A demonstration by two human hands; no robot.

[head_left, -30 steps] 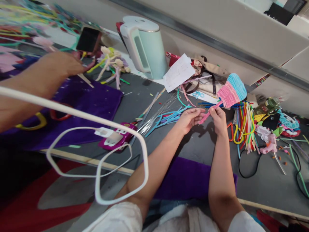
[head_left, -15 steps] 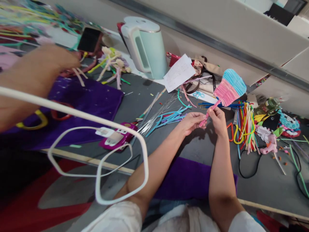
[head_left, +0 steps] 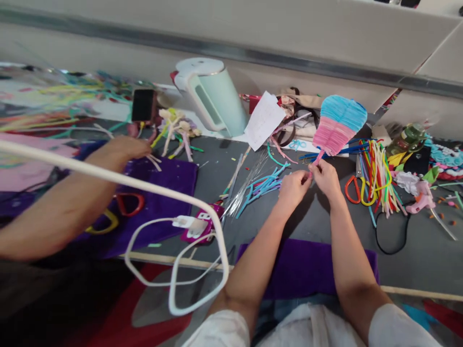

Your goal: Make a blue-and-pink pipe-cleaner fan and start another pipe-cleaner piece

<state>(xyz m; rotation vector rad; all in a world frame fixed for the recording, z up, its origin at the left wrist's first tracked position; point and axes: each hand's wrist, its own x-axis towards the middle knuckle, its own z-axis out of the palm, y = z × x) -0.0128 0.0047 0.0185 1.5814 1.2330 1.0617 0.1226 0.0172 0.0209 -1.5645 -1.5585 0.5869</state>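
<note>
A fan-shaped pipe-cleaner piece, blue on top and pink below, stands up from its thin pink stem over the grey table. My left hand pinches the lower end of that stem. Close beside it, my right hand grips the stem higher up, just under the pink part. The fingers cover most of the stem. Under my forearms lies a purple cloth. Loose blue and lilac pipe cleaners and thin silver wires lie left of my hands.
A co-worker's hand holds pale stems at left, above another purple cloth. A white cable crosses the left foreground. A mint kettle stands behind; scissors and a bundle of coloured pipe cleaners lie right.
The view has turned, so the table appears more level. My left hand has turned with its back more toward me, still on the stem. The co-worker's arm shows farther right.
</note>
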